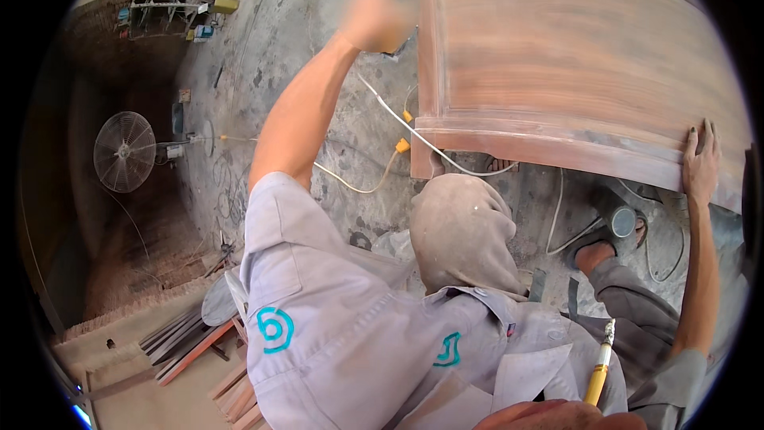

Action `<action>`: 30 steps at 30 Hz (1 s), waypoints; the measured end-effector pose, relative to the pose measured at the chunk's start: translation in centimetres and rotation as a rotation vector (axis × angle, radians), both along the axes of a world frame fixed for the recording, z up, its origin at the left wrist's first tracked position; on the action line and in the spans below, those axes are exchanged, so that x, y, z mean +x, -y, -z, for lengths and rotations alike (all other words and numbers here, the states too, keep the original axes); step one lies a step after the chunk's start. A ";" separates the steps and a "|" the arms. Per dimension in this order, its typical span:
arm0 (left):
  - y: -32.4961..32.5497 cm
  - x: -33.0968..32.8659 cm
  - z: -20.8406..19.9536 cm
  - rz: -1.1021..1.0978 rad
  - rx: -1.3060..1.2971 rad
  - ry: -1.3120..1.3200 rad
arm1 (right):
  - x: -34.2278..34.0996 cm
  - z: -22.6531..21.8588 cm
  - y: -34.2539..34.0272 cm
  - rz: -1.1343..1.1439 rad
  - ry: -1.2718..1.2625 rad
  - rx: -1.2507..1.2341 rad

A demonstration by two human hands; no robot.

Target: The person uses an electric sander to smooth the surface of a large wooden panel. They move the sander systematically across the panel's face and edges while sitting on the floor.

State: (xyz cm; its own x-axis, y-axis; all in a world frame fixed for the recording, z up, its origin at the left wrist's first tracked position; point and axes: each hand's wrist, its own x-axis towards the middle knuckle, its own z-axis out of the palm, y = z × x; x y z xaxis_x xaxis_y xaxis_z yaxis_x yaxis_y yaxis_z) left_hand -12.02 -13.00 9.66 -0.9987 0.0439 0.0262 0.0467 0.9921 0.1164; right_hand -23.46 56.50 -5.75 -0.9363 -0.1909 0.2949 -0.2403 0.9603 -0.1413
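Note:
A large reddish-brown wooden panel with a raised, moulded border stretches across the upper right. My right hand lies flat over its near edge, fingers extended and holding nothing. At the upper middle, left of the panel, my left hand is blurred and looks rounded like a fist. Something yellow with a dark edge shows just under it, too smeared to name. A white cord loops from below that hand toward the panel's near edge.
Yellow plugs and more cable lie on the stained concrete floor. A standing fan is at the left, with wood strips at lower left. A grey cylinder is near a foot. A cigarette in a yellow holder is close below.

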 end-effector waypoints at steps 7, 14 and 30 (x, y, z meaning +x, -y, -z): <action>-3.2 5.0 -1.9 -0.008 0.045 0.011 | -0.4 0.0 -0.6 -0.024 -0.002 0.007; -7.7 9.2 -2.5 -0.058 0.094 0.059 | -0.5 0.1 0.1 -0.022 0.000 0.018; -11.3 10.5 -3.0 -0.463 -0.020 0.224 | -0.8 0.4 -0.6 -0.039 -0.019 0.041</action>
